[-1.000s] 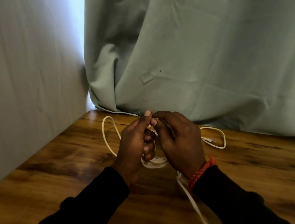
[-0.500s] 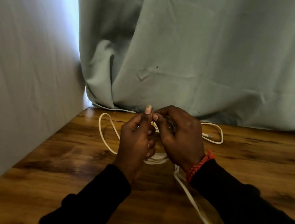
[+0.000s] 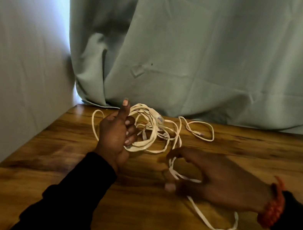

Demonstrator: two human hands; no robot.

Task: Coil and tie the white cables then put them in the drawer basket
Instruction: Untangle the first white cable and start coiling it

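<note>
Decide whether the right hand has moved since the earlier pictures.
Yes. The right hand has pulled rightward, away from the left hand, along the table, trailing white cable.

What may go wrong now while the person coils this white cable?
The loops in the left hand look loose and uneven, so the coil may slip apart in that grip. The right hand, blurred, pulls a flat strand that could snag or knot. The plug end lies free on the table and may catch in the loops.

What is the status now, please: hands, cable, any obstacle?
Left hand grips the coiled white cable. Right hand, blurred, pinches the loose flat strand. Not tied. Drawer basket not in view.
</note>
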